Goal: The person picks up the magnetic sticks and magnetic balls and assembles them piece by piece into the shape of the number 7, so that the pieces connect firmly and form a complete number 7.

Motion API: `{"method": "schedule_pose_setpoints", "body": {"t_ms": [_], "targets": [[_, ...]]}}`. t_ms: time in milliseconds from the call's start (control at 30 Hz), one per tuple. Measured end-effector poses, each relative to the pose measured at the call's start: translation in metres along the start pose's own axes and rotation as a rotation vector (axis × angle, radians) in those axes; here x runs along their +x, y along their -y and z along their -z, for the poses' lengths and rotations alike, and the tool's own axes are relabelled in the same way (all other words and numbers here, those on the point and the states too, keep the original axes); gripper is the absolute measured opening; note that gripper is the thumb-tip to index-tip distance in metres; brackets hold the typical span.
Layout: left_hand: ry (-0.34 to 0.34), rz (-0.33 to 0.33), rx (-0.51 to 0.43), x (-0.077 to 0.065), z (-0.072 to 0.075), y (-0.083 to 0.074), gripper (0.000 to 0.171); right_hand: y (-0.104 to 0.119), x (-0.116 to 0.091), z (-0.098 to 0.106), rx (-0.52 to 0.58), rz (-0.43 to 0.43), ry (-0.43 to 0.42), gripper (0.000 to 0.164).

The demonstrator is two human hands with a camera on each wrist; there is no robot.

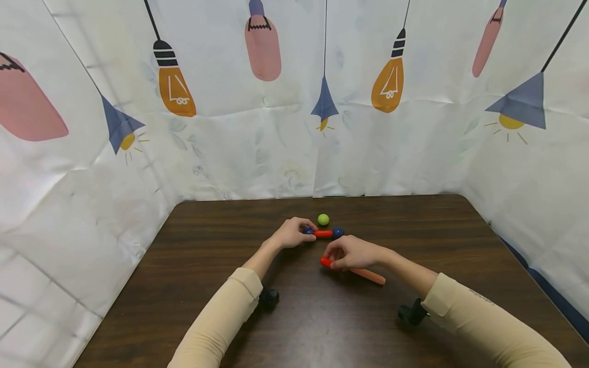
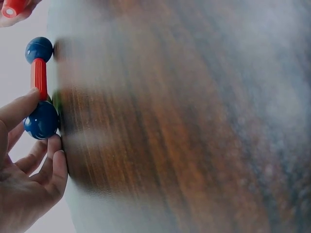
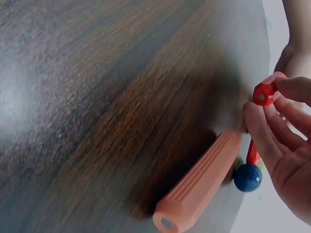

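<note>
My left hand (image 1: 291, 234) pinches the blue ball (image 2: 42, 120) at the left end of a red ribbed rod (image 2: 39, 77). A second blue ball (image 1: 338, 232) caps the rod's right end, so the piece looks like a small dumbbell lying across the table. Nearer to me, my right hand (image 1: 356, 253) holds another short red rod (image 3: 265, 92) between thumb and fingers; its end shows a round metallic spot. Below the right hand lies a longer salmon-orange ribbed rod (image 3: 199, 187), its far part hidden by the hand in the head view.
A green ball (image 1: 323, 220) sits just behind the dumbbell piece. The dark wood-grain table (image 1: 221, 255) ends at a white printed curtain (image 1: 285, 153). Black wrist devices (image 1: 412, 313) hang under both forearms.
</note>
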State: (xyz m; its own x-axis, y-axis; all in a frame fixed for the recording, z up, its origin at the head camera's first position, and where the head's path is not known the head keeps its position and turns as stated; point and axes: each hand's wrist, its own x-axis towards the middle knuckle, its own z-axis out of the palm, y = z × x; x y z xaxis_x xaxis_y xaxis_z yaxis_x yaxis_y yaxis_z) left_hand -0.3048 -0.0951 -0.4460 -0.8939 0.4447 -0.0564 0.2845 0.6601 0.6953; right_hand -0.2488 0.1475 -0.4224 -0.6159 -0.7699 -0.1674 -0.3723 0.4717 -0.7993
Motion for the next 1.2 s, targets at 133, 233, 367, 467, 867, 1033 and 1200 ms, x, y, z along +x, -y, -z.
{"method": "schedule_pose_setpoints", "body": {"t_ms": [133,233,367,467,867,1033,1200], "targets": [[0.009,0.000,-0.012,0.000,0.001,-0.002,0.020,0.002,0.002,-0.003,-0.023,0.017,-0.004,0.018],[0.010,0.003,-0.013,-0.001,0.001,-0.002,0.020,0.002,0.004,-0.004,-0.040,0.024,-0.002,0.019],[0.003,0.005,-0.005,0.000,0.002,-0.001,0.020,0.004,0.007,-0.006,-0.063,0.015,-0.001,0.019],[0.000,0.003,-0.006,0.000,0.002,0.000,0.021,0.005,0.009,-0.009,-0.070,0.010,0.000,0.019],[0.000,-0.003,-0.006,0.000,0.001,-0.002,0.020,0.007,0.014,-0.016,-0.061,-0.010,0.009,0.016],[0.011,0.000,-0.004,0.000,0.001,-0.002,0.021,0.006,0.016,-0.021,-0.040,-0.015,0.009,0.013],[0.017,-0.012,-0.022,0.001,0.000,0.002,0.021,0.006,0.018,-0.024,-0.058,-0.002,0.003,0.013]]}}
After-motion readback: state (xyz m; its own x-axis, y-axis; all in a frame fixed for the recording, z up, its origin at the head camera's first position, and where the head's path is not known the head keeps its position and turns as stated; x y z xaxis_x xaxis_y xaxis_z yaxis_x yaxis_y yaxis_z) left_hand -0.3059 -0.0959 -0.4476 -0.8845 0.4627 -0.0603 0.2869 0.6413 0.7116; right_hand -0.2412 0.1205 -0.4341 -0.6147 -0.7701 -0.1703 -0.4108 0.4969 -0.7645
